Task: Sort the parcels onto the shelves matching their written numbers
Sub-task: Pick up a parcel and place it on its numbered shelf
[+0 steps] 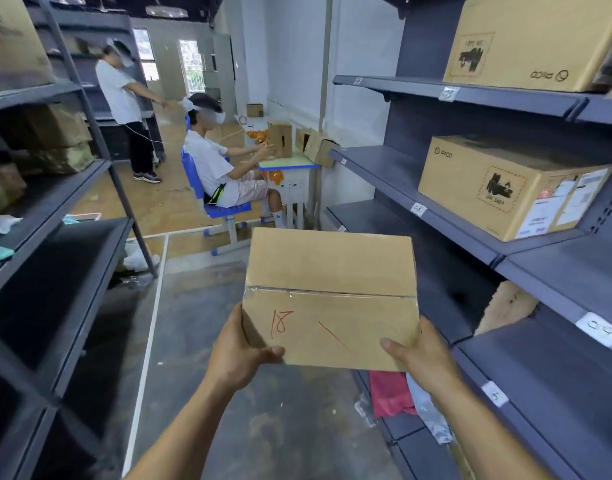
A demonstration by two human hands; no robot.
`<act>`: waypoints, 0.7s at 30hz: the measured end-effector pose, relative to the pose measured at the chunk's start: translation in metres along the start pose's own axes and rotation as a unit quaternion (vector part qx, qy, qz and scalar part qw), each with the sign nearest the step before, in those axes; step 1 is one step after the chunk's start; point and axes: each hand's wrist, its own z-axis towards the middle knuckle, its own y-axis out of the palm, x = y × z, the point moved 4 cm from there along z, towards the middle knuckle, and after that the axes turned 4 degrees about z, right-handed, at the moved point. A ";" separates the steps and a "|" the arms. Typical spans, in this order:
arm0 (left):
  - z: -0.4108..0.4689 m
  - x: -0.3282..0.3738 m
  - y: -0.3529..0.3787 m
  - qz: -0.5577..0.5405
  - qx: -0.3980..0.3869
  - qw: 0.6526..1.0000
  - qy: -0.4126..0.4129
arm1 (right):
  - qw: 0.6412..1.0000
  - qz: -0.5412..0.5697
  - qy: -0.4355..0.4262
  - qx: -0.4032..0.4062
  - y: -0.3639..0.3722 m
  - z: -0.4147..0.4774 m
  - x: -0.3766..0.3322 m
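Head view: both forearms reach forward and down into the aisle between two racks.
Left hand (pixel 242 351): grips the near-left corner of the brown cardboard parcel (pixel 332 271), thumb on top, fingers hidden underneath.
Right hand (pixel 423 355): grips the near-right corner, thumb on the top face.
Parcel position: mid-air, roughly level, over the grey concrete floor (pixel 193 341), clear of every shelf.
Parcel look: taped centre seam, red handwritten "18" and a red slash on the near flap.
Right side: dark grey metal shelf rack (pixel 394 194), edge tags 08 and 09; large tan PICO carton (pixel 488 188) on the 08 shelf.
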 end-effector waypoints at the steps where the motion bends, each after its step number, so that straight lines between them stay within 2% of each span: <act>1: 0.015 -0.002 0.002 0.002 -0.004 1.000 -0.002 | 1.000 0.010 0.006 -0.001 0.007 0.015 0.002; 6: 0.098 -0.013 0.007 0.018 0.002 1.000 -0.025 | 0.999 -0.005 0.037 -0.020 0.041 0.093 -0.003; 14: 0.204 -0.024 0.007 0.030 -0.005 0.999 -0.038 | 0.998 -0.002 0.025 -0.059 0.085 0.201 -0.013; 21: 0.297 -0.024 0.006 -0.015 -0.067 0.998 -0.007 | 0.996 0.063 0.053 -0.016 0.115 0.249 -0.043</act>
